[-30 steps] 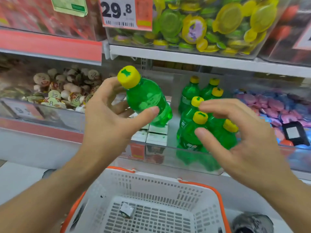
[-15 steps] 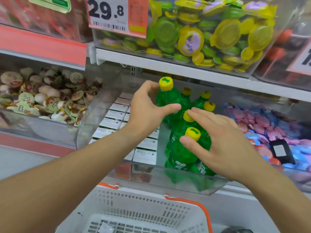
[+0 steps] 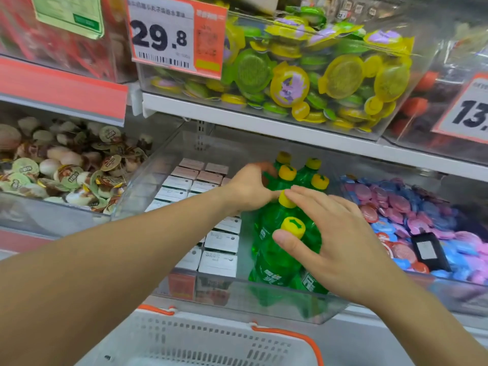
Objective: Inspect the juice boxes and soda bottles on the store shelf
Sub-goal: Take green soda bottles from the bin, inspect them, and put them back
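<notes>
My left hand (image 3: 248,188) grips a green bottle (image 3: 273,180) back in the mid-frame bin (image 3: 264,299), right hand (image 3: 340,244) fingers relaxed, resting on the front bottles (image 3: 277,249), so sodas look nearly checked, juice boxes (image 3: 219,241) beside them left.

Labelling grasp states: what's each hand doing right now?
Left hand: grip closed around a green plastic soda bottle with a yellow cap in the clear bin.
Right hand: open, fingers spread over the front bottles, holding nothing.

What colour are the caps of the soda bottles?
Yellow, with a small green mark on top; the head view shows it best on the front cap.
</notes>
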